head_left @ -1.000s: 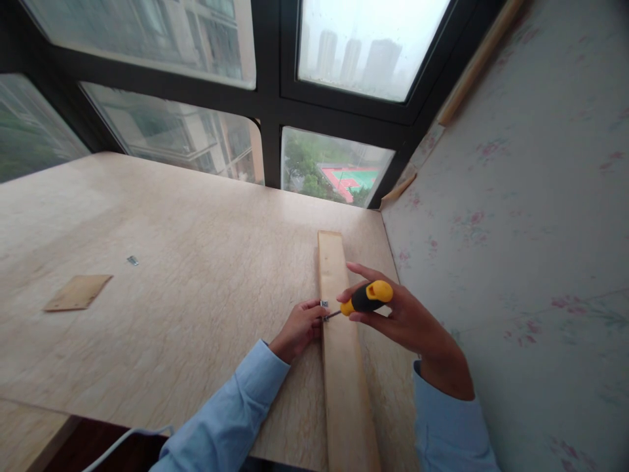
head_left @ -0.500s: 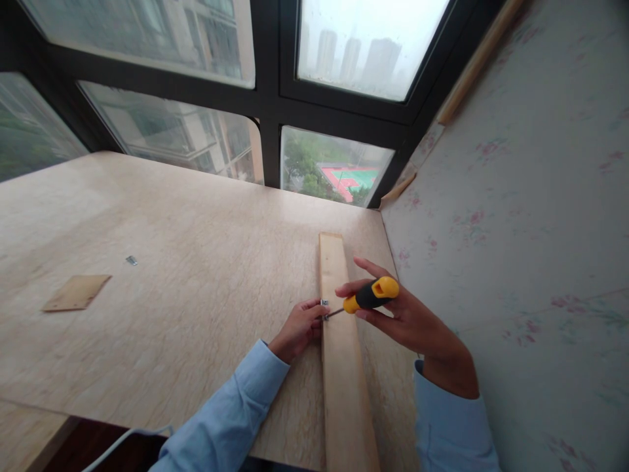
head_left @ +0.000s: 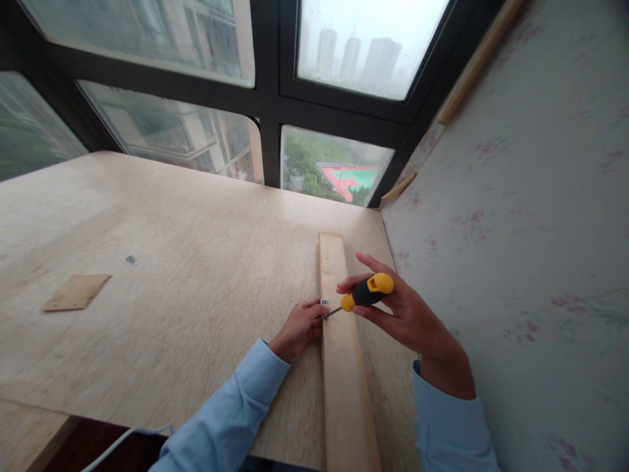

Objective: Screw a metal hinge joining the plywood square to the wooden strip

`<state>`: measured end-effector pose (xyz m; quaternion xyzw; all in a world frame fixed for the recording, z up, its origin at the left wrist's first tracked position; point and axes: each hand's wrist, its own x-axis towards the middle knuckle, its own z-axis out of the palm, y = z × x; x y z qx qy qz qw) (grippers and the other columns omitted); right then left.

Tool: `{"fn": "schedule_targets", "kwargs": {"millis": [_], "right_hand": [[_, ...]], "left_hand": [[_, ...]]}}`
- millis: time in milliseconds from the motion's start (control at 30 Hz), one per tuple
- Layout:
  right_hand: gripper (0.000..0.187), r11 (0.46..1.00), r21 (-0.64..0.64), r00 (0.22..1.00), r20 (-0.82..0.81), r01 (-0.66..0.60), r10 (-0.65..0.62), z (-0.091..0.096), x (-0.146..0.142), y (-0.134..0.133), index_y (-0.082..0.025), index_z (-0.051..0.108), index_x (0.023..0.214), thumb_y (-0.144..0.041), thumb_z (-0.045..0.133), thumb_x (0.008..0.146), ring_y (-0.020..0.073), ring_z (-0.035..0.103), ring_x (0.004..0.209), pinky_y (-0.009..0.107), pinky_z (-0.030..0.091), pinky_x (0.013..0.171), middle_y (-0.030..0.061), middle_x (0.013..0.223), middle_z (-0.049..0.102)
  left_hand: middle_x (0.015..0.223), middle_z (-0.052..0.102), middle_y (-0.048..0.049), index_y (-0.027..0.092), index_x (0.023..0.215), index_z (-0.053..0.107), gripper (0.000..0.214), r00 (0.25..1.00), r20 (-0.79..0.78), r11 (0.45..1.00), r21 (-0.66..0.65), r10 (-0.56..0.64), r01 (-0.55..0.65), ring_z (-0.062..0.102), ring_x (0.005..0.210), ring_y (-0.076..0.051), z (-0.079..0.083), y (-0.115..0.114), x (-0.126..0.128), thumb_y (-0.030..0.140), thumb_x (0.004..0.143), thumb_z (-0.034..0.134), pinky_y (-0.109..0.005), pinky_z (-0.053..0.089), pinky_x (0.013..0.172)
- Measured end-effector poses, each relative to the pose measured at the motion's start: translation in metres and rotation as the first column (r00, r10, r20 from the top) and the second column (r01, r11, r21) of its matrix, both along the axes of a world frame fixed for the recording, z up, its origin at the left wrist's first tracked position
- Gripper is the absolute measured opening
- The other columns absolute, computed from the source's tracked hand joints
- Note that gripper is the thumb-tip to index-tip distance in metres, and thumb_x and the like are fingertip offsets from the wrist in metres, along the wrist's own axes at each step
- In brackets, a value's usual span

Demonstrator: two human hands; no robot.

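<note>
Window-corner ledge, board lying flat, screwdriver at small metal piece

Pale ledge [head_left: 196, 262] under dark window frames [head_left: 272, 98], flowered wall [head_left: 540, 229] on your right. Long wooden board [head_left: 346, 393] lies flat along the ledge's right part, running from your side toward the glass; probably set lengthwise so both hands can get at its left edge.

Your left hand [head_left: 302, 328] is at that edge, thumb over the top and fingertips pinching a small metal piece [head_left: 324, 302] against the wood, likely to stop it slipping. Your lower left fingers look curled; partly hidden, can't tell exactly.

Your right hand [head_left: 410, 314] has the yellow-and-black screwdriver [head_left: 368, 292], thumb below the handle, one finger above it, another lifted and spread away. Looks like a light hold, suited to turning. Shaft slants down left, tip right by your left thumb at the metal piece; any screw there is too small to make out.

Off left, well apart from your hands: loose metal bit [head_left: 131, 260] and thin wood scrap [head_left: 76, 293], maybe parked out of your way. White cable [head_left: 118, 446] by the near edge.
</note>
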<state>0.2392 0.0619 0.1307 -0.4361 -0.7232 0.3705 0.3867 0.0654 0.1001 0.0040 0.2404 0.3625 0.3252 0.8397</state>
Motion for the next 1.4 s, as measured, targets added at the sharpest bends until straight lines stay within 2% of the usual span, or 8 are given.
{"fn": "schedule_targets", "kwargs": {"millis": [167,267,433,667,767,900,1167,1400], "right_hand": [[0.096,0.927,0.213,0.938,0.095,0.308,-0.334,-0.007,-0.014,0.009,-0.028,0.039,0.141,-0.043,0.089,0.059,0.0224,0.066,0.086,0.043,0.055,0.088,0.0032,0.098,0.065],[0.117,0.969,0.184,0.985,0.029,0.163,-0.171,-0.009,-0.014,0.009,-0.031,0.015,0.152,-0.043,0.088,0.062,0.0251,0.062,0.106,0.044,0.054,0.093,0.0083,0.121,0.060],[0.079,0.994,0.027,0.993,-0.045,-0.104,0.105,-0.002,0.000,0.000,-0.036,0.009,0.153,-0.028,0.058,0.093,0.0232,0.048,0.133,0.048,0.046,0.105,0.0099,0.143,0.049],[0.102,0.952,0.149,0.939,0.182,0.268,-0.293,-0.001,-0.004,0.007,-0.030,0.035,0.148,-0.041,0.088,0.062,0.0288,0.061,0.113,0.047,0.049,0.101,0.0073,0.122,0.062],[0.115,0.983,0.089,0.973,0.152,0.161,-0.173,-0.005,-0.004,0.008,-0.031,0.021,0.153,-0.042,0.089,0.060,0.0307,0.054,0.125,0.051,0.044,0.106,0.0098,0.135,0.055],[0.085,0.997,-0.014,0.997,-0.020,-0.071,0.071,-0.006,0.001,0.004,-0.035,0.011,0.154,-0.029,0.065,0.089,0.0237,0.054,0.128,0.048,0.046,0.104,0.0098,0.142,0.051],[0.106,0.961,0.146,0.955,0.150,0.235,-0.256,-0.004,-0.007,0.008,-0.031,0.033,0.149,-0.039,0.090,0.059,0.0264,0.062,0.109,0.046,0.048,0.102,0.0059,0.119,0.063],[0.077,0.997,0.005,0.994,-0.070,-0.081,0.081,-0.003,0.000,0.002,-0.037,0.019,0.152,-0.028,0.064,0.090,0.0239,0.053,0.129,0.048,0.047,0.104,0.0084,0.143,0.050]], "left_hand": [[0.083,0.072,-0.0079,0.012,0.091,0.070,0.028,1.000,0.019,1.000,0.012,0.002,-0.002,0.067,0.064,-0.015,-0.002,0.000,0.001,0.025,0.068,0.078,-0.025,0.054,0.059],[0.080,0.072,-0.0064,0.012,0.090,0.070,0.026,1.000,0.020,1.000,0.011,0.015,-0.015,0.064,0.061,-0.013,0.001,0.000,0.001,0.022,0.067,0.077,-0.023,0.052,0.056],[0.084,0.072,-0.0078,0.012,0.093,0.070,0.028,1.000,0.000,1.000,-0.013,0.011,-0.011,0.067,0.062,-0.015,0.004,-0.001,0.000,0.021,0.067,0.076,-0.025,0.054,0.057],[0.082,0.071,-0.0071,0.011,0.090,0.069,0.024,1.000,0.006,1.000,-0.014,0.014,-0.014,0.066,0.061,-0.014,0.005,0.000,0.000,0.019,0.068,0.076,-0.024,0.054,0.056],[0.080,0.070,-0.0060,0.011,0.091,0.069,0.025,1.000,0.005,1.000,-0.015,0.017,-0.016,0.064,0.058,-0.013,0.005,0.000,0.000,0.020,0.069,0.076,-0.024,0.053,0.054],[0.081,0.070,-0.0057,0.012,0.093,0.069,0.027,1.000,0.000,1.000,-0.017,0.008,-0.009,0.066,0.062,-0.014,0.004,0.000,-0.001,0.021,0.068,0.077,-0.025,0.054,0.057],[0.081,0.071,-0.0064,0.012,0.089,0.070,0.024,1.000,0.001,1.000,-0.009,0.012,-0.012,0.065,0.060,-0.014,0.006,0.000,0.000,0.020,0.067,0.077,-0.024,0.053,0.055],[0.081,0.071,-0.0064,0.012,0.091,0.070,0.026,1.000,-0.007,1.000,-0.018,0.009,-0.009,0.067,0.062,-0.015,0.006,0.000,-0.001,0.021,0.067,0.078,-0.025,0.053,0.057]]}}
